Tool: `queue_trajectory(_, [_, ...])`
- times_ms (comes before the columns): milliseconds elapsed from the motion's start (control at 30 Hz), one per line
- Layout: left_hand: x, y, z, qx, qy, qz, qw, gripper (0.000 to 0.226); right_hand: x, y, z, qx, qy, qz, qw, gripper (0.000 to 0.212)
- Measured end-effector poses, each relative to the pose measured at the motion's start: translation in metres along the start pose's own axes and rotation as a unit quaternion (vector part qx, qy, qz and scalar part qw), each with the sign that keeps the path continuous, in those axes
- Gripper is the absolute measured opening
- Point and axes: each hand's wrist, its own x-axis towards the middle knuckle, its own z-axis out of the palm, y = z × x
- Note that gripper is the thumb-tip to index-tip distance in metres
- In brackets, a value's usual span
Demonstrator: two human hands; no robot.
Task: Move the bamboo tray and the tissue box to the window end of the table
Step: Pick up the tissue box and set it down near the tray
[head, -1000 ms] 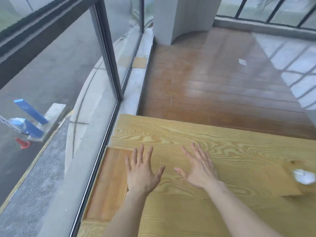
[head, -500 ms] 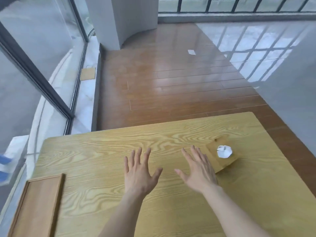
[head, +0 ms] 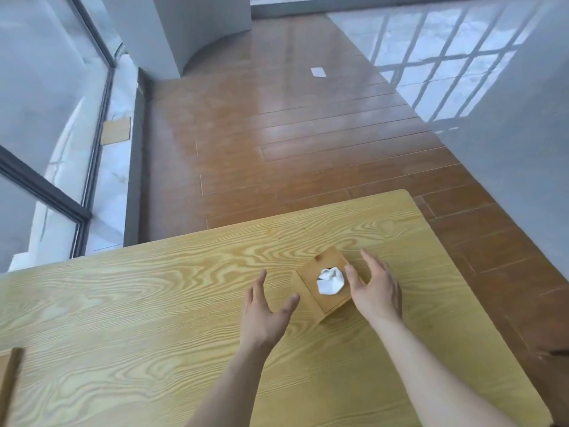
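Tissue box (head: pixel 326 283) on table (head: pixel 154 303), toward right end, white tissue (head: pixel 330 282) protruding from top. Right hand (head: pixel 377 291) at box's 3 o'clock, fingers spread, contact unclear. Left hand (head: pixel 266 312) at 9 o'clock, fingers apart, clear of box. Bamboo tray (head: pixel 9 377) corner at frame's 8 o'clock, window end.

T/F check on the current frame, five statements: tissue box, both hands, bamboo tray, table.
1. The tissue box sits on the table. True.
2. The left hand is lifting the box. False: it is open and short of the box's near-left side, not gripping.
3. The right hand is at the box's right side, fingers spread. True.
4. A white tissue sticks out of the box top. True.
5. The bamboo tray lies directly under the box. False: only its edge shows at the far left of the frame, well apart from the box.
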Motion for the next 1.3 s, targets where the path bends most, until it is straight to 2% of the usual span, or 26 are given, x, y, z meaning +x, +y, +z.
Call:
queue_trajectory(100, [0.006, 0.012, 0.022, -0.145, -0.027, -0.064, 0.987, 0.102, 0.023, 0.015, 0.000, 0.076, -0.021, 0.073, 0.994, 0.054])
queue_trajectory(167, [0.008, 0.019, 0.034, -0.204, -0.052, -0.095, 0.973, 0.108, 0.032, 0.021, 0.000, 0.119, -0.041, 0.103, 0.987, 0.053])
queue_trajectory(300, [0.010, 0.026, 0.058, -0.246, -0.063, -0.138, 0.957, 0.116, 0.040, 0.027, 0.001, 0.175, -0.089, 0.138, 0.971, 0.059])
queue_trajectory(467, [0.014, 0.030, 0.077, -0.274, -0.062, -0.166, 0.945, 0.126, 0.049, 0.034, 0.007, 0.194, -0.168, 0.136, 0.957, 0.067])
queue_trajectory(533, [0.016, 0.031, 0.080, -0.269, -0.058, -0.169, 0.947, 0.120, 0.050, 0.036, 0.011, 0.179, -0.190, 0.130, 0.957, 0.058])
queue_trajectory(600, [0.017, 0.031, 0.081, -0.260, -0.055, -0.169, 0.949, 0.110, 0.050, 0.037, 0.012, 0.164, -0.193, 0.121, 0.960, 0.023])
queue_trajectory(633, [0.017, 0.031, 0.081, -0.254, -0.053, -0.170, 0.951, 0.105, 0.050, 0.036, 0.011, 0.167, -0.195, 0.115, 0.960, 0.012])
queue_trajectory(733, [0.018, 0.029, 0.077, -0.253, -0.047, -0.175, 0.950, 0.093, 0.048, 0.034, 0.010, 0.175, -0.192, 0.103, 0.960, 0.012])
queue_trajectory(867, [0.015, 0.025, 0.064, -0.254, -0.046, -0.175, 0.950, 0.090, 0.038, 0.030, 0.014, 0.182, -0.186, 0.109, 0.959, 0.011])
queue_trajectory(1100, [0.005, 0.009, 0.000, -0.256, -0.022, -0.164, 0.952, 0.085, 0.011, -0.010, 0.045, 0.186, -0.217, 0.086, 0.954, 0.033])
queue_trajectory(1300, [-0.002, -0.007, -0.082, -0.269, 0.016, -0.136, 0.953, 0.077, -0.021, -0.073, 0.077, 0.190, -0.233, 0.042, 0.953, 0.020])
